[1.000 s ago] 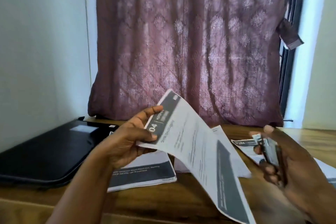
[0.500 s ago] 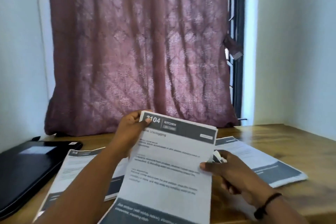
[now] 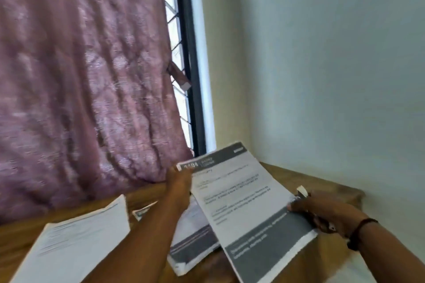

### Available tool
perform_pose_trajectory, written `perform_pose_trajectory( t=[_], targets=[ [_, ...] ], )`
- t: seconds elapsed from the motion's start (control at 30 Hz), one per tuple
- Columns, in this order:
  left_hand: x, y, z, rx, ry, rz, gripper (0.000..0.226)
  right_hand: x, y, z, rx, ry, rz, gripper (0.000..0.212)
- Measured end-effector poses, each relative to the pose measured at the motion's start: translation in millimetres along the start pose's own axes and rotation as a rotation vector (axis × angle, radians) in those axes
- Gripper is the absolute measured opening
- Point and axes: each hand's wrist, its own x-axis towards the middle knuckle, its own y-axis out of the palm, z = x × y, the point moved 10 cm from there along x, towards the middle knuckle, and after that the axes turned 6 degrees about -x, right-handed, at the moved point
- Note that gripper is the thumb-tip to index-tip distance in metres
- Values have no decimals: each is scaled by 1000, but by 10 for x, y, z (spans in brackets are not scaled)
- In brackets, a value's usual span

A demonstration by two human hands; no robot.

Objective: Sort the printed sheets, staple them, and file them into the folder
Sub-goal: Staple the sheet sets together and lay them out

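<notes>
Held sheet: a printed sheet [image 3: 243, 200] with a dark band at top and bottom is held up above the tabletop [image 3: 322, 181], tilted, its lower end toward the viewer.
Left hand: the left hand [image 3: 178, 179] is seen pinching the top left corner of the held sheet.
Right hand: the right hand [image 3: 322, 211] is placed at the right edge of the held sheet, thumb on the paper; a small object, too blurred to name, is clasped in its curled fingers.
Sheets on the tabletop: one pile [image 3: 76, 239] lies well to the left of the held sheet; another pile [image 3: 195, 246] lies just under it, partly covered.
Surroundings: a mauve curtain [image 3: 80, 76] hangs behind the held sheet, a pale wall to its right.
Progress: sorting is judged to be under way, with piles begun. No folder is in view; stapling and filing appear to be left.
</notes>
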Motion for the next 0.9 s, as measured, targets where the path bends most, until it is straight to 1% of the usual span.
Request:
perform_pose_trajectory(
  t=[0.03,0.1,0.17,0.2,0.23,0.33,0.4,0.43,0.5,0.57,0.63,0.7,0.77,0.8,0.87,0.9],
  targets=[
    [-50,150,139,64,35,6,19,115,-139,-70,18,14,-43,28],
    [-122,527,473,228,70,127,34,341,-422,-209,19,50,-118,37],
    [-206,843,758,576,116,263,68,521,-674,-293,-6,74,-207,32],
    [-251,951,853,740,148,318,80,592,-771,-306,-45,74,-248,31],
    [-304,1062,963,906,166,365,83,661,-837,-335,-119,75,-272,32],
    [-515,1299,1279,1405,226,548,62,804,-882,-320,-394,43,-328,49],
    [-610,1340,1384,1610,249,630,55,906,-828,-330,-492,20,-336,53],
    [-613,1334,1414,1650,259,641,55,922,-798,-310,-536,12,-344,50],
    [-618,1289,1401,1620,279,636,59,978,-733,-263,-611,-21,-365,41],
    [-618,1237,1283,1516,314,600,62,1013,-701,-200,-622,-55,-427,32],
    [-616,1150,1108,1370,336,561,60,956,-615,-16,-621,-108,-497,30],
    [-658,1051,949,1276,341,567,56,817,-393,299,-617,-190,-500,28],
    [-754,870,763,1225,366,590,51,664,-10,665,-590,-284,-402,18],
    [-790,705,654,1211,382,590,49,604,267,860,-575,-336,-329,16],
    [-831,387,429,1217,411,575,48,434,791,1206,-536,-438,-194,26],
    [-834,123,294,1225,398,545,48,334,1134,1409,-546,-499,-131,27]
  ],
)
